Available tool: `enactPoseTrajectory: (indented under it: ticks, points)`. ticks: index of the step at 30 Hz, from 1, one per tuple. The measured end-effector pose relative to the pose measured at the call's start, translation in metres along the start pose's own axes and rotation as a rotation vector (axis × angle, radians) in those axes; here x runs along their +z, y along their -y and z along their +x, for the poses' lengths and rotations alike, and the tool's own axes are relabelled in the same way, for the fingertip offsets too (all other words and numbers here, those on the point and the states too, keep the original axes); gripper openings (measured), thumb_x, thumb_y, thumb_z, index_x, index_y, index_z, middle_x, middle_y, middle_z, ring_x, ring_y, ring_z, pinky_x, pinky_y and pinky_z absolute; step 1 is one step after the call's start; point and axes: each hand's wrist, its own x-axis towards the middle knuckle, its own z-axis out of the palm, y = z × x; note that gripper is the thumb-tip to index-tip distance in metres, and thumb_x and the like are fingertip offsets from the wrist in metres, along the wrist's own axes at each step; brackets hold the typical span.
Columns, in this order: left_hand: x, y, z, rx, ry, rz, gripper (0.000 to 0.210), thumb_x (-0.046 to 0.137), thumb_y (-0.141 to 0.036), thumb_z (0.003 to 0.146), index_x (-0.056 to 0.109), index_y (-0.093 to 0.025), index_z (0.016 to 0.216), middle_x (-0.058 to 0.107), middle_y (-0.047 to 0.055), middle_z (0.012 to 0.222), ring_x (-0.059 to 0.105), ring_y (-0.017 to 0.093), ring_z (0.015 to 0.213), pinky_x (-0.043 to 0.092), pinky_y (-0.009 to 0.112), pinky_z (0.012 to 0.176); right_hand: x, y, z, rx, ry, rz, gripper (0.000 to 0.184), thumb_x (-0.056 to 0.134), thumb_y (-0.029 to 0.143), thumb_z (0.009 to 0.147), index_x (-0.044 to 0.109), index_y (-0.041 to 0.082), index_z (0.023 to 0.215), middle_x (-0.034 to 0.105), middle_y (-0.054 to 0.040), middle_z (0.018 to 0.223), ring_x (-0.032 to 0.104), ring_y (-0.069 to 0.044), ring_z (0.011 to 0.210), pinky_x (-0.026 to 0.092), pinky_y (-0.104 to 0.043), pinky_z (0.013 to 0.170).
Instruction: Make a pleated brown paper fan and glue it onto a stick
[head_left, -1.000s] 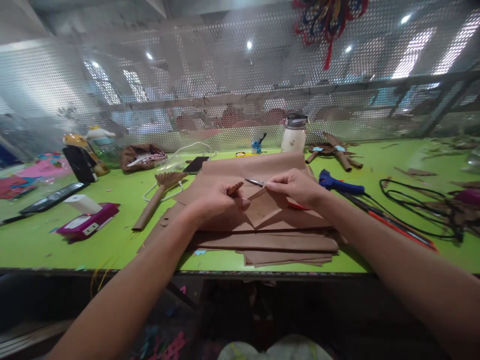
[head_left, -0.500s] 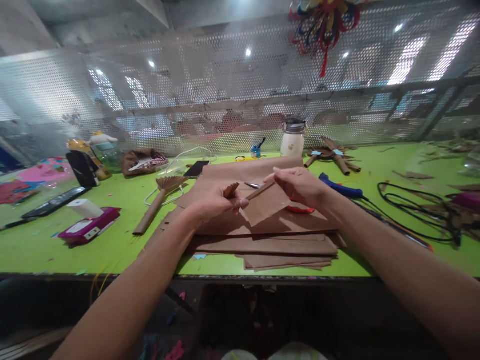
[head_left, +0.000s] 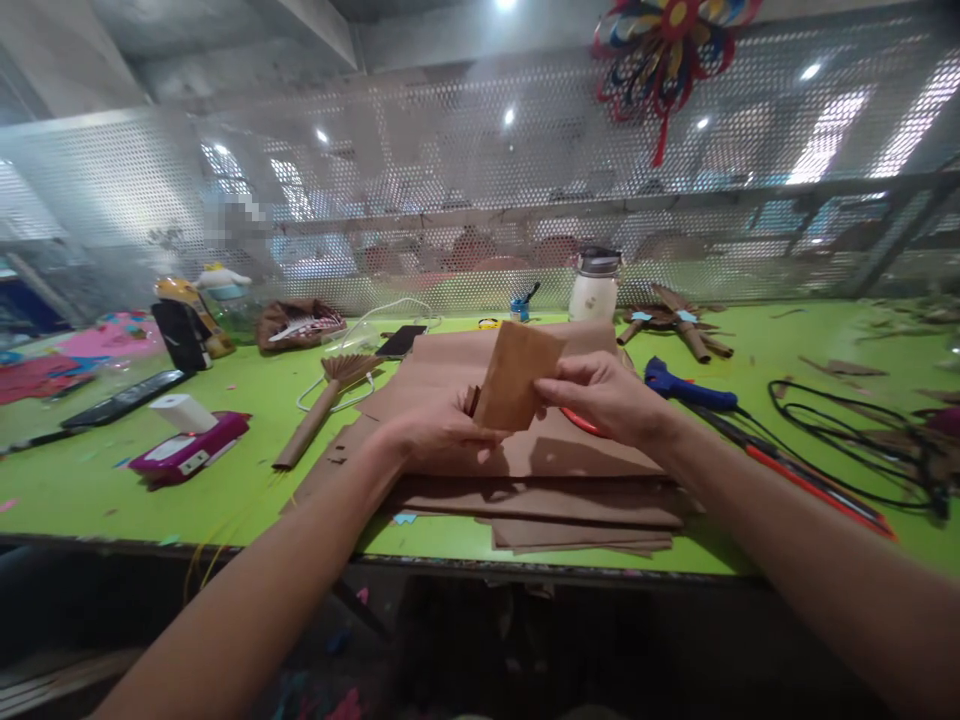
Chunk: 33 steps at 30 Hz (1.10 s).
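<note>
Between my hands, a small piece of brown paper [head_left: 520, 378] is held up, its flat face toward me. My right hand [head_left: 600, 398] pinches its right edge between thumb and fingers. Fingers of my left hand [head_left: 450, 425] are closed around a small pleated piece of brown paper [head_left: 472, 400] and meet the flat piece's lower left corner. Below lies a stack of brown paper sheets [head_left: 585, 505]. Red-handled scissors [head_left: 582, 421] rest on it, mostly hidden by the paper and my right hand. A pleated paper fan on a rolled stem [head_left: 319, 410] lies to the left.
A blue glue gun [head_left: 686, 387] with a coiled black cable [head_left: 847, 450] and a red-and-black tool [head_left: 817, 490] lie right. A white bottle [head_left: 595, 285] stands behind, near rolled paper pieces [head_left: 694, 335]. A purple power strip [head_left: 187, 445] sits left. Perforated mesh [head_left: 420, 220] rises along the back.
The flat paper piece has been turned upright, its face now toward me. My right hand has shifted slightly lower, and the whole view has moved a little.
</note>
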Motion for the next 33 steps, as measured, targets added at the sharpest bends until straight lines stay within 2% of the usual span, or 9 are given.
enactPoseTrajectory:
  ticks: [2, 5, 9, 11, 17, 20, 25, 30, 33]
  points:
    - [-0.002, 0.001, 0.002, 0.024, -0.106, 0.021, 0.026, 0.063, -0.028, 0.067, 0.062, -0.011, 0.086, 0.056, 0.001, 0.061, 0.048, 0.009, 0.055, 0.038, 0.022, 0.055, -0.003, -0.003, 0.001, 0.015, -0.025, 0.013, 0.027, 0.060, 0.039, 0.074, 0.064, 0.013, 0.074, 0.059, -0.0023, 0.068, 0.052, -0.012, 0.063, 0.043, -0.028, 0.064]
    - [-0.009, 0.003, 0.005, 0.090, -0.328, 0.094, 0.032, 0.063, -0.025, 0.065, 0.061, -0.014, 0.095, 0.060, 0.002, 0.078, 0.050, 0.010, 0.066, 0.037, 0.020, 0.057, -0.006, -0.007, 0.001, 0.121, 0.087, -0.181, 0.030, 0.055, 0.042, 0.077, 0.063, 0.013, 0.073, 0.056, -0.0008, 0.065, 0.048, -0.010, 0.060, 0.040, -0.025, 0.060]
    - [-0.015, 0.006, 0.009, 0.080, -0.490, 0.173, 0.036, 0.056, -0.038, 0.072, 0.061, -0.016, 0.100, 0.057, 0.001, 0.072, 0.041, 0.007, 0.053, 0.029, 0.020, 0.047, -0.006, -0.012, 0.001, 0.208, 0.247, -0.448, 0.031, 0.051, 0.041, 0.078, 0.065, 0.014, 0.072, 0.055, 0.0006, 0.063, 0.042, -0.009, 0.055, 0.034, -0.022, 0.053]
    - [-0.012, 0.005, 0.009, 0.071, -0.483, 0.235, 0.034, 0.055, -0.042, 0.072, 0.064, -0.014, 0.089, 0.058, 0.002, 0.071, 0.042, 0.007, 0.054, 0.030, 0.020, 0.049, -0.004, -0.015, 0.002, 0.222, 0.262, -0.451, 0.029, 0.053, 0.041, 0.076, 0.066, 0.014, 0.075, 0.056, 0.0004, 0.064, 0.042, -0.009, 0.056, 0.033, -0.022, 0.052]
    - [0.007, -0.001, 0.006, -0.040, -0.250, 0.355, 0.024, 0.052, -0.034, 0.073, 0.061, -0.012, 0.069, 0.056, 0.002, 0.058, 0.047, 0.011, 0.051, 0.034, 0.023, 0.049, 0.008, -0.019, -0.003, 0.248, 0.133, -0.483, 0.027, 0.056, 0.040, 0.072, 0.064, 0.014, 0.073, 0.051, 0.0020, 0.059, 0.039, -0.008, 0.052, 0.029, -0.021, 0.048]
    - [0.006, 0.002, 0.006, -0.012, -0.244, 0.450, 0.022, 0.051, -0.031, 0.073, 0.059, -0.013, 0.065, 0.054, 0.001, 0.055, 0.046, 0.010, 0.051, 0.033, 0.023, 0.048, 0.008, -0.024, -0.005, 0.204, 0.095, -0.569, 0.025, 0.051, 0.036, 0.075, 0.064, 0.015, 0.073, 0.053, 0.0023, 0.059, 0.040, -0.009, 0.052, 0.031, -0.022, 0.048]
    - [-0.004, 0.015, 0.012, 0.092, -0.227, 0.646, 0.019, 0.052, -0.029, 0.071, 0.050, -0.015, 0.060, 0.044, -0.004, 0.054, 0.037, 0.009, 0.053, 0.028, 0.022, 0.050, 0.000, -0.031, 0.000, 0.098, 0.144, -0.741, 0.020, 0.054, 0.029, 0.072, 0.066, 0.014, 0.071, 0.062, -0.0018, 0.067, 0.051, -0.013, 0.063, 0.039, -0.025, 0.062]
    - [-0.007, 0.021, 0.015, 0.110, -0.247, 0.706, 0.020, 0.053, -0.029, 0.071, 0.045, -0.016, 0.058, 0.040, -0.005, 0.055, 0.035, 0.009, 0.054, 0.025, 0.022, 0.051, 0.003, -0.030, 0.001, 0.079, 0.155, -0.822, 0.020, 0.052, 0.026, 0.074, 0.068, 0.014, 0.075, 0.065, -0.0032, 0.070, 0.053, -0.013, 0.063, 0.039, -0.024, 0.063]
    - [-0.007, 0.021, 0.015, 0.090, -0.196, 0.674, 0.020, 0.052, -0.029, 0.072, 0.046, -0.015, 0.058, 0.042, -0.004, 0.055, 0.037, 0.009, 0.054, 0.027, 0.021, 0.052, 0.004, -0.033, 0.002, 0.074, 0.182, -0.872, 0.018, 0.052, 0.022, 0.074, 0.068, 0.013, 0.075, 0.064, -0.0031, 0.067, 0.052, -0.012, 0.060, 0.039, -0.023, 0.061]
